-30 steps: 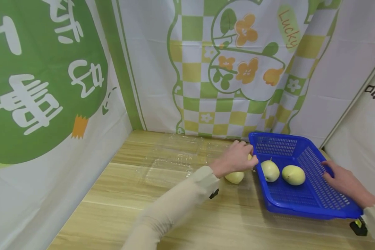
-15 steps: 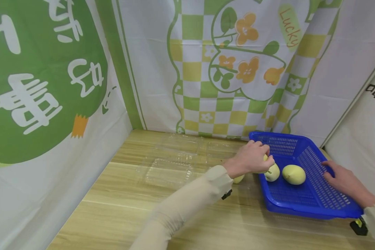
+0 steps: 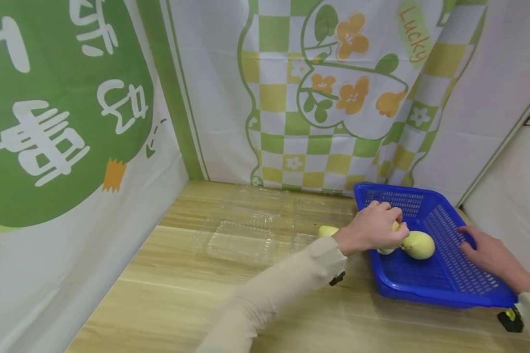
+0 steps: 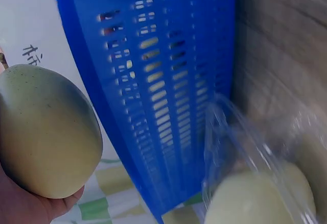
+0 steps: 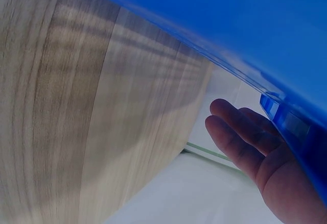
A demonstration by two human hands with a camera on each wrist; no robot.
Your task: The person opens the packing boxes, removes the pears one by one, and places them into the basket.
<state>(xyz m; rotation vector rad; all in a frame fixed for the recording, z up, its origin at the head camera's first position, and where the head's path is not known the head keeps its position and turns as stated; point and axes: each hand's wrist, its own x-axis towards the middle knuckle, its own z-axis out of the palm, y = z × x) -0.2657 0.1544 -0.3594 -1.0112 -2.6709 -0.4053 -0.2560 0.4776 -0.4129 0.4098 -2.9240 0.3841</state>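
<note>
Over the left side of a blue plastic basket [image 3: 419, 289], my left hand [image 3: 372, 226] grips a pale yellow pear [image 4: 51, 132] with a short stem. The head view shows only a sliver of that pear beside the fingers. Beneath the hand, a second pear [image 3: 386, 251] is mostly hidden, and a third pear [image 3: 418, 245] lies to its right on the basket floor. My right hand [image 3: 494, 257] holds the basket's right rim, thumb inside; its fingers [image 5: 240, 137] reach along the outside in the right wrist view.
Left of the basket, a clear plastic container [image 3: 303, 240] has a pear [image 3: 328, 231] in it, partly behind my left arm. Another clear container [image 3: 240, 240] with its lid raised stands farther left on the wooden table [image 3: 159, 289]. Printed curtains [image 3: 220, 98] enclose the back and sides.
My left hand has carried its pear rightward from above the container to inside the basket. The right hand keeps its place on the rim. The head view has shifted slightly.
</note>
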